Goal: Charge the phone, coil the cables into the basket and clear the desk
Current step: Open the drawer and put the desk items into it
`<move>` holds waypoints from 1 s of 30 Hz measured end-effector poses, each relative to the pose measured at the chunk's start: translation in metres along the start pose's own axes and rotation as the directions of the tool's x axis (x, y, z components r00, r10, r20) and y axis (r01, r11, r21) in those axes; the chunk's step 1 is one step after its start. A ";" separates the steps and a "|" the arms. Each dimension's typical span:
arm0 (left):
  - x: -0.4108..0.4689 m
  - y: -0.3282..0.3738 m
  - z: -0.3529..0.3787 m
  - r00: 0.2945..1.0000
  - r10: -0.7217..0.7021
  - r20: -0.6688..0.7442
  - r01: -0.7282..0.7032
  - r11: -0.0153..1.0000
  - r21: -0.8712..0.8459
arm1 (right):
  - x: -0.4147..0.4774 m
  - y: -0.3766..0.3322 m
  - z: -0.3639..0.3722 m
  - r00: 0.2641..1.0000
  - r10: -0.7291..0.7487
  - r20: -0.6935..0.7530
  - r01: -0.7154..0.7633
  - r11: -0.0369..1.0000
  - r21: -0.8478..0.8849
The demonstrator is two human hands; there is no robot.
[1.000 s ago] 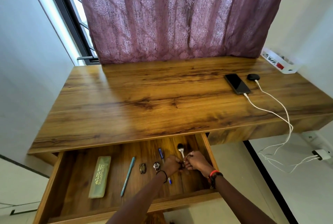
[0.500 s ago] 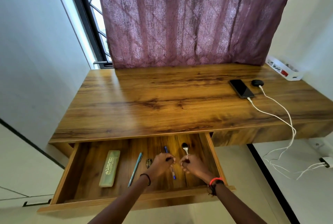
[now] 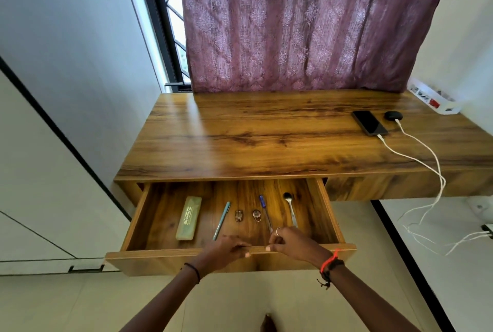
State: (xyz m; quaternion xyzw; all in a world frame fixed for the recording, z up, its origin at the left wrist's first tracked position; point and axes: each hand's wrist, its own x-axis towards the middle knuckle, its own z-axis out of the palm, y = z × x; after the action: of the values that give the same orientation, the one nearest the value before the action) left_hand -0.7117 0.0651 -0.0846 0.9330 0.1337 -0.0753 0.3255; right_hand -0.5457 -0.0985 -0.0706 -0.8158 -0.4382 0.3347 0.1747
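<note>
We find open wood on the counter [image 3: 240, 145] from its left end to mid-span. At the right, the phone [image 3: 369, 123], a small black case [image 3: 393, 115] and white cables [image 3: 382, 139] block the way. In the drawer [image 3: 160, 253], narrow lanes run between green case [image 3: 188, 218], teal pen [image 3: 221, 221], blue pen [image 3: 266, 213] and spoon [image 3: 290, 209]. The left hand [image 3: 226, 247] and right hand [image 3: 292, 242] grip the middle of its front rim.

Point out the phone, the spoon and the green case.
phone [image 3: 369, 122], head view, middle of the dark screen.
spoon [image 3: 291, 210], head view, on its handle.
green case [image 3: 189, 217], head view, middle of its lid.
</note>
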 end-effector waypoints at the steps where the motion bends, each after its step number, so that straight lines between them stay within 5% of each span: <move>1: -0.002 -0.002 0.004 1.000 -0.002 -0.014 0.002 1.000 0.007 | -0.002 0.000 0.000 1.000 -0.007 0.001 0.007 1.000 -0.015; 16: 0.004 -0.007 0.012 0.984 -0.024 -0.176 0.028 0.999 0.020 | 0.001 -0.011 0.006 0.967 -0.081 -0.241 0.013 0.962 -0.272; 20: 0.014 -0.004 0.005 0.947 -0.006 -0.320 0.051 0.990 0.134 | 0.010 -0.014 0.003 0.948 -0.080 -0.308 -0.034 0.937 -0.348; 30: 0.041 0.003 -0.011 0.896 -0.128 -0.425 0.224 0.957 0.183 | 0.040 -0.016 -0.010 0.921 0.085 -0.380 -0.201 0.940 -0.276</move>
State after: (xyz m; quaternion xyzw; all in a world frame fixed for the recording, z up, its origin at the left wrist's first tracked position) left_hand -0.6709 0.0782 -0.0843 0.9430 0.2735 0.0772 0.1734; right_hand -0.5326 -0.0561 -0.0703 -0.9107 -0.3839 0.1175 0.0975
